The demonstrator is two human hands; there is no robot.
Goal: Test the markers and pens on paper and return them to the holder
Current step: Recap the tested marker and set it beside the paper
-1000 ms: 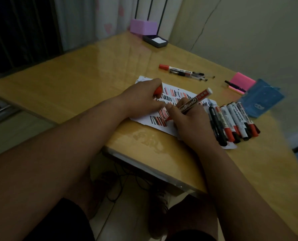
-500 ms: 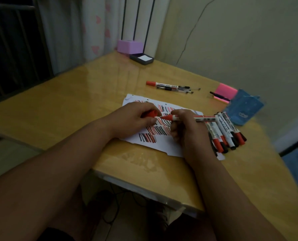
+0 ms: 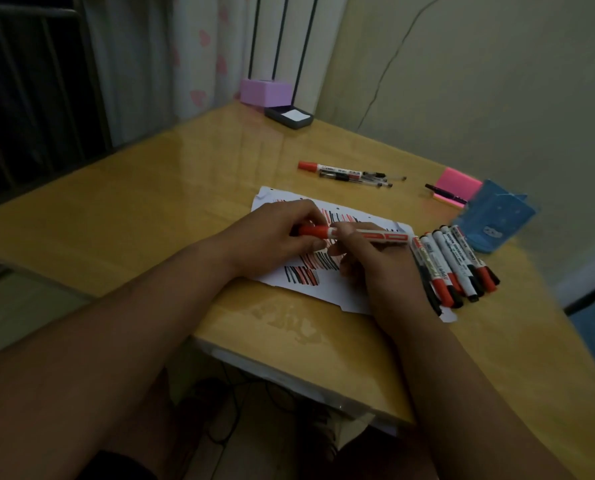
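A white sheet of paper point(image 3: 327, 289), covered in red and black strokes, lies near the table's front edge. Above it my right hand point(image 3: 369, 261) grips the barrel of a red marker point(image 3: 375, 235) held level. My left hand point(image 3: 275, 237) grips its red cap point(image 3: 311, 231), which sits on the marker's tip. Several red and black markers point(image 3: 455, 265) lie side by side just right of my right hand. The blue holder point(image 3: 493, 220) lies on its side at the right.
A red marker and two pens point(image 3: 344, 171) lie farther back on the wooden table point(image 3: 150, 220). A pink sticky-note pad point(image 3: 457, 183) with a black pen on it sits by the holder. A purple box point(image 3: 265, 91) and a dark tray point(image 3: 289, 116) stand at the far corner.
My right hand stopped drawing, lifted the red marker off the paper and turned it level. My left hand brought the cap onto its tip.
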